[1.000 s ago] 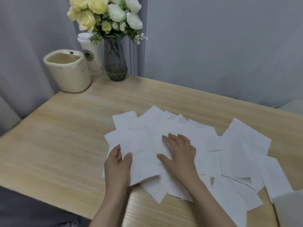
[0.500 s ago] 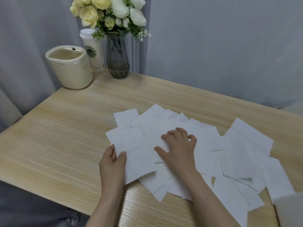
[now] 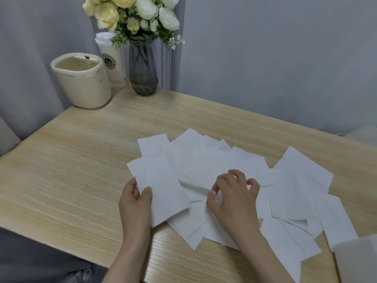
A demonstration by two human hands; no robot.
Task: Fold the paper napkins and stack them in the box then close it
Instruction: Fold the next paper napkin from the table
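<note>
Several white paper napkins (image 3: 295, 193) lie spread and overlapping across the wooden table (image 3: 71, 180). My left hand (image 3: 135, 203) pinches the near left edge of one napkin (image 3: 161, 190), thumb on top, at the left end of the spread. My right hand (image 3: 232, 199) is curled over the middle of the pile, thumb and forefinger pinching a raised fold of another napkin (image 3: 195, 187). A pale corner of the box (image 3: 357, 260) shows at the bottom right edge, mostly out of frame.
At the back left corner stand a cream bin (image 3: 81, 82), a white lidded cup (image 3: 112, 62) and a dark glass vase of flowers (image 3: 142, 68). Grey curtain and wall close the back. The table's near edge runs along the lower left.
My right hand went from lying flat on the pile to curling and pinching up a napkin fold. My left hand kept its pinch on the left napkin. The view shifted slightly.
</note>
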